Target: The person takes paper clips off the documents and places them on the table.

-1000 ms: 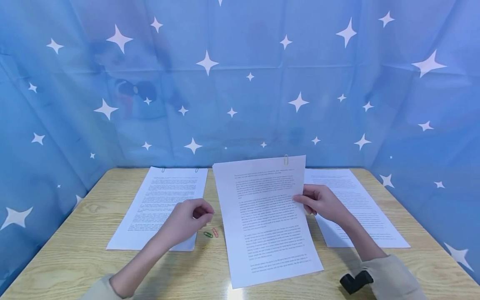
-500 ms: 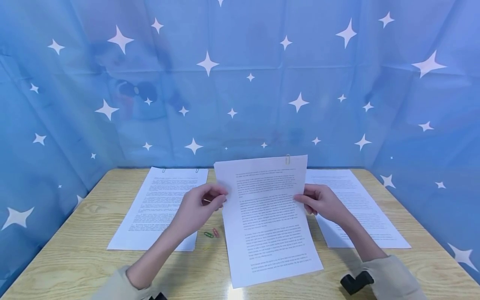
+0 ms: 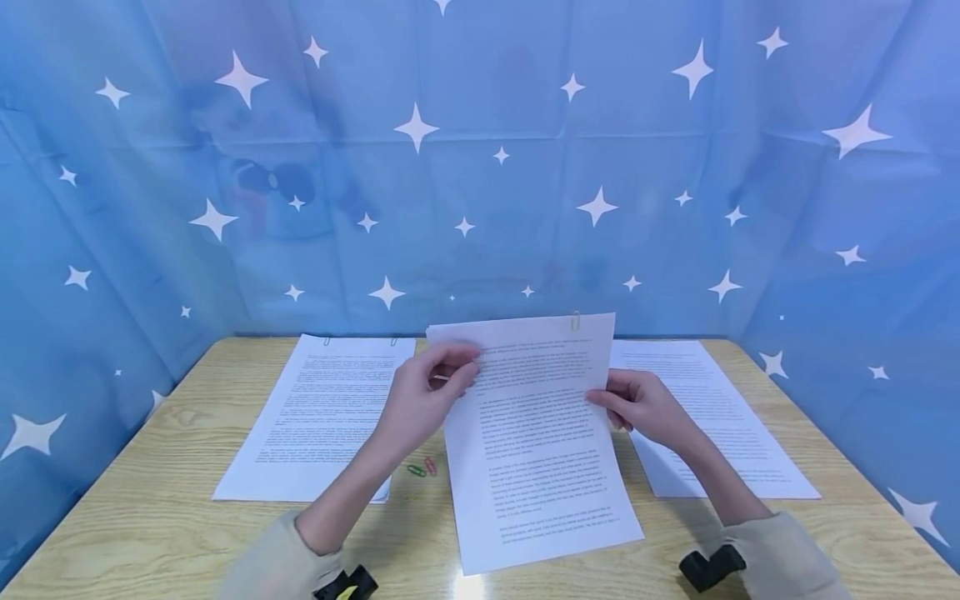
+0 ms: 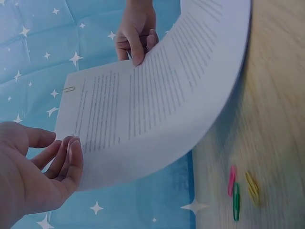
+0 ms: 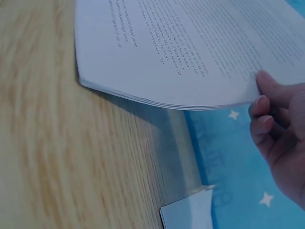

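Note:
My right hand point(image 3: 637, 402) pinches the right edge of a stack of printed paper point(image 3: 540, 467), thumb in front. The stack stands tilted up from the table, its lower end bent. A pale paper clip point(image 4: 70, 89) sits on its top edge towards the right. At the top left corner my left hand point(image 3: 427, 392) overlaps the sheets with its thumb and fingertips drawn together. A thin pale sliver shows between them, apparently a paper clip mostly hidden by the fingers. Whether the left fingertips point(image 4: 74, 143) touch the paper I cannot tell.
On the wood table lie a green paper clip point(image 3: 416, 471), a pink one point(image 3: 430, 466) and yellow ones point(image 4: 252, 188). One printed stack with two clips point(image 3: 330, 408) lies at left. Other printed paper point(image 3: 731, 417) lies at right. A blue starry curtain point(image 3: 480, 192) hangs behind.
My left hand has moved right and up, from above the left stack to the upper left corner of the raised stack. The right hand has kept its grip almost in place.

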Motion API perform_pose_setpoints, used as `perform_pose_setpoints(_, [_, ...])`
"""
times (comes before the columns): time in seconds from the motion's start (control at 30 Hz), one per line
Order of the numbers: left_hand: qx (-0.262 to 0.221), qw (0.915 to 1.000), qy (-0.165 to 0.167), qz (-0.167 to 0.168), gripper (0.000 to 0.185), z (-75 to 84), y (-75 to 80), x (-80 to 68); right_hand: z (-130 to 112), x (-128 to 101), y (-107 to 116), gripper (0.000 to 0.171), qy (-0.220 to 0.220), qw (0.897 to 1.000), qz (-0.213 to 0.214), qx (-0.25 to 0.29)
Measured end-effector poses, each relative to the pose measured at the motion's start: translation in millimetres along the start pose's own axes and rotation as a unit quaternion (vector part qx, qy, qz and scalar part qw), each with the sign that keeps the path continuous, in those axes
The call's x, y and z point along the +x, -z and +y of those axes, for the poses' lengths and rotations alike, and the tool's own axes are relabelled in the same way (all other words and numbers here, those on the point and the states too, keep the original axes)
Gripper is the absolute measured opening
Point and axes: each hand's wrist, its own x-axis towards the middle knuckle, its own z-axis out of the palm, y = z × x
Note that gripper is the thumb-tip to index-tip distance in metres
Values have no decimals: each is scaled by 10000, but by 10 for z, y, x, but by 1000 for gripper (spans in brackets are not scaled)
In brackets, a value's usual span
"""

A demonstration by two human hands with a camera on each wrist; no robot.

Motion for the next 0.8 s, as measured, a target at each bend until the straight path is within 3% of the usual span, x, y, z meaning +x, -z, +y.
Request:
perform_pose_setpoints(0.4, [-546,9974,-473,53,26,107,-277,154,18,1,-14,20,76,9997,75,-205])
perform_pose_setpoints(0.8, [-1085,9922,-571,-207,29,181,-587,265,20,10,-30,20,48,9994,137,-314])
